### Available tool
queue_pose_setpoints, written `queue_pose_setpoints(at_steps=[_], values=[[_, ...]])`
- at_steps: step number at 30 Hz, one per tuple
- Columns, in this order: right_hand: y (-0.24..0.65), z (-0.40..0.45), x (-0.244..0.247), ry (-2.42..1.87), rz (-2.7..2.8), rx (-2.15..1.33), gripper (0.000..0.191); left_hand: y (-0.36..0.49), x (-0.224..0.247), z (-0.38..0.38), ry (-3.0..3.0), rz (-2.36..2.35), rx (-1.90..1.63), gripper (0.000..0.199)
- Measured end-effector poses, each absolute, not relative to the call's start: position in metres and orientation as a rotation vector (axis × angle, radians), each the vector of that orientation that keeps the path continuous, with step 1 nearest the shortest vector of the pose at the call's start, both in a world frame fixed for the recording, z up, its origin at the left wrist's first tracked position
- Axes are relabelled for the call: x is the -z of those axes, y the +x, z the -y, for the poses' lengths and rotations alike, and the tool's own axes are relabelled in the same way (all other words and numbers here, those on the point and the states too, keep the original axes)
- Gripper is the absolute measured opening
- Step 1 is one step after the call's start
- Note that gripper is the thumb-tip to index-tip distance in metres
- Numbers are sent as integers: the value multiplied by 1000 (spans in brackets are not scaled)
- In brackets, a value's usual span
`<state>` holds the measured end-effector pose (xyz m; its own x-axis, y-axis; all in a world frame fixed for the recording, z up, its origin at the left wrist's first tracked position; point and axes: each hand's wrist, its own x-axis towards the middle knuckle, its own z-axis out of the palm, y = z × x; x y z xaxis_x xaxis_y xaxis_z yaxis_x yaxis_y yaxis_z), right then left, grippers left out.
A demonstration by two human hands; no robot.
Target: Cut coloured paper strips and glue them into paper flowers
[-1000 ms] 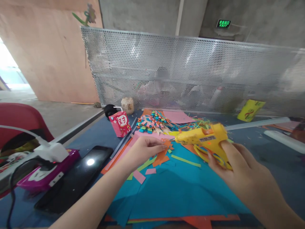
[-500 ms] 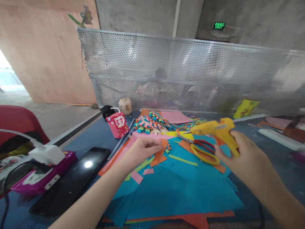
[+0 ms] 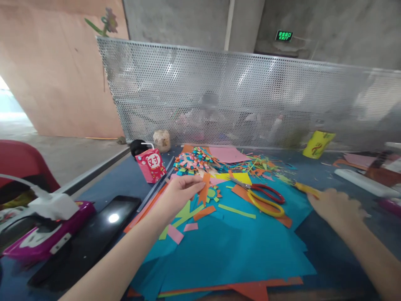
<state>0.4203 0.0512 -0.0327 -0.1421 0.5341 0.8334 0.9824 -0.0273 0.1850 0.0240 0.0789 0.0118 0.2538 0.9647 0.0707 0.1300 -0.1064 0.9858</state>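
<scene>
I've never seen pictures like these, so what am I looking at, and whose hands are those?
There is no machine here: one person works bare-handed, and every picture comes from a camera on that person's head, looking forward and down.

The left hand pinches an orange paper strip. The right hand touches a yellow glue gun; blur hides how firm the grip is.

On the table lie large blue sheets, red-and-yellow-handled scissors and a colourful paper pile. Toward the left are a red drink carton and a black phone. Behind stands a perforated metal screen.
</scene>
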Motion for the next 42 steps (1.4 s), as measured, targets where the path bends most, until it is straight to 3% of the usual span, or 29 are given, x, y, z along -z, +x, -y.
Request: queue_pose_setpoints(at_steps=[2,4,8,16,21,25,35,42], values=[[381,-59,22,-1797,1733,1096,23,24,-11,-81,1479,-1089,-1040,24],[331,-66,14,-1724,1954,738,18,24,-11,-82,1477,-1096,-1044,23],[240,-79,9,-1549,2211,16,26,25,-10,-83,1514,-1130,-1000,21],[201,-111,22,-1567,2156,-386,54,24,-9,-85,1477,-1198,-1024,27],[209,-116,24,-1424,2049,-615,43,25,-10,-85,1454,-1219,-1034,28],[213,-118,20,-1330,1902,-736,29,25,-8,-84,1548,-1186,-1035,23],[202,-100,-8,-930,1656,-867,24,31,-2,-81,1732,-960,-890,19],[194,-76,-11,-945,1672,-389,8,31,-4,-79,1520,-1075,-1122,20]])
